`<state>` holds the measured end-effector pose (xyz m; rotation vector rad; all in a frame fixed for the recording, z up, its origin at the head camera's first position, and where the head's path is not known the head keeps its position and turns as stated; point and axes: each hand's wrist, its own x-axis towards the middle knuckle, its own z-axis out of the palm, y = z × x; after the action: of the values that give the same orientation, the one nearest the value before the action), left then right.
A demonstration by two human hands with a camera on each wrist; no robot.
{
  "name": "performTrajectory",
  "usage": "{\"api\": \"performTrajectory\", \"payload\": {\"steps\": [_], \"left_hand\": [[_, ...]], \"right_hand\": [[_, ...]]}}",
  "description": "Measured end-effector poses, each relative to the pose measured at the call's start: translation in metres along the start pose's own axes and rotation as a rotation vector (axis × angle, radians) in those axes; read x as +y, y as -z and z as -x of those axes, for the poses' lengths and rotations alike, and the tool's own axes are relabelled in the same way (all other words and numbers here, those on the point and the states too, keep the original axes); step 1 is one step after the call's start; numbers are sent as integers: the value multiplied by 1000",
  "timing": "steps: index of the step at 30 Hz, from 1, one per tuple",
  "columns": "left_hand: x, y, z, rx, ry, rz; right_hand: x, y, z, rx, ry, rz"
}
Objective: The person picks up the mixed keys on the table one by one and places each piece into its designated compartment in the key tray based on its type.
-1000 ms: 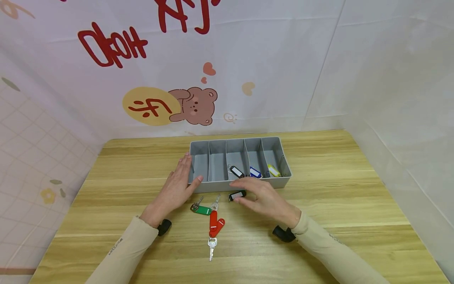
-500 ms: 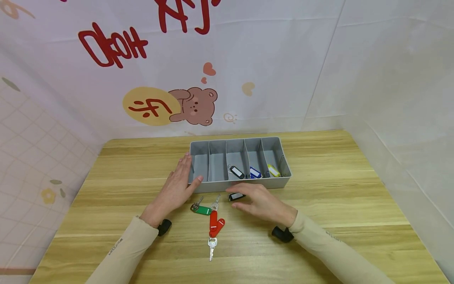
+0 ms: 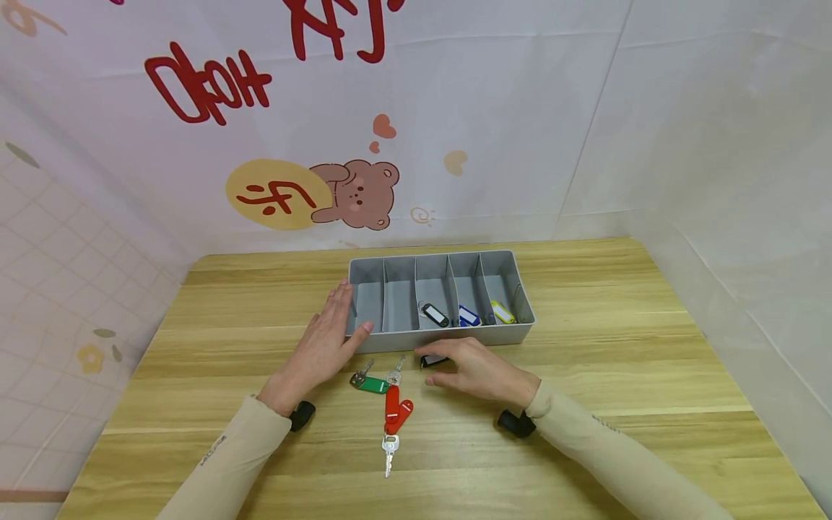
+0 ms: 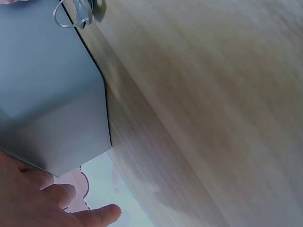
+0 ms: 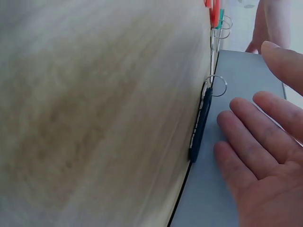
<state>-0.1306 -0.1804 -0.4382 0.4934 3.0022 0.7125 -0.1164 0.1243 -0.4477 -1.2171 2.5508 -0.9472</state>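
Note:
A grey five-compartment organizer box (image 3: 390,342) stands on the wooden table. My left hand (image 3: 317,349) rests on its left end with straight fingers, the thumb at the front rim. In front of the box lies a black key tag (image 3: 432,360), partly hidden under my right hand (image 3: 482,370). In the right wrist view, that hand (image 5: 267,163) is spread beside the tag (image 5: 201,125), a gap between fingers and tag. Nearby lie a green key tag (image 3: 373,385) with keys and two overlapping red key tags (image 3: 392,404) with a silver key (image 3: 388,451).
Inside the box, a black tag (image 3: 435,315), a blue tag (image 3: 468,315) and a yellow tag (image 3: 503,312) each lie in separate compartments. A printed white wall covering (image 3: 507,108) rises behind the table (image 3: 260,303).
My right hand has shifted slightly left and settled lower over the black key tag, covering more of it. The left hand has stayed in place.

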Motion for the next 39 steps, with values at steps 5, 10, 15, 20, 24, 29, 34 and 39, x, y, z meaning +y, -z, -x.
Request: {"api": "performTrajectory", "payload": {"steps": [5, 10, 15, 20, 24, 29, 34, 39], "left_hand": [[0, -1, 0, -1, 0, 3], [-1, -2, 0, 7, -2, 7], [-1, -2, 0, 4, 1, 12], [0, -1, 0, 5, 0, 11], [1, 0, 1, 6, 4, 7], [0, -1, 1, 2, 6, 3], [-1, -1, 1, 5, 1, 2], [-1, -1, 0, 8, -3, 2]], "right_hand": [[3, -2, -1, -17, -30, -1], [5, -4, 0, -23, -45, 7], [5, -4, 3, -23, -30, 17], [4, -4, 4, -11, -2, 16], [4, -5, 3, 11, 15, 25], [3, -8, -2, 20, 16, 35], [5, -12, -4, 12, 7, 41], [3, -13, -6, 6, 12, 45]]}}
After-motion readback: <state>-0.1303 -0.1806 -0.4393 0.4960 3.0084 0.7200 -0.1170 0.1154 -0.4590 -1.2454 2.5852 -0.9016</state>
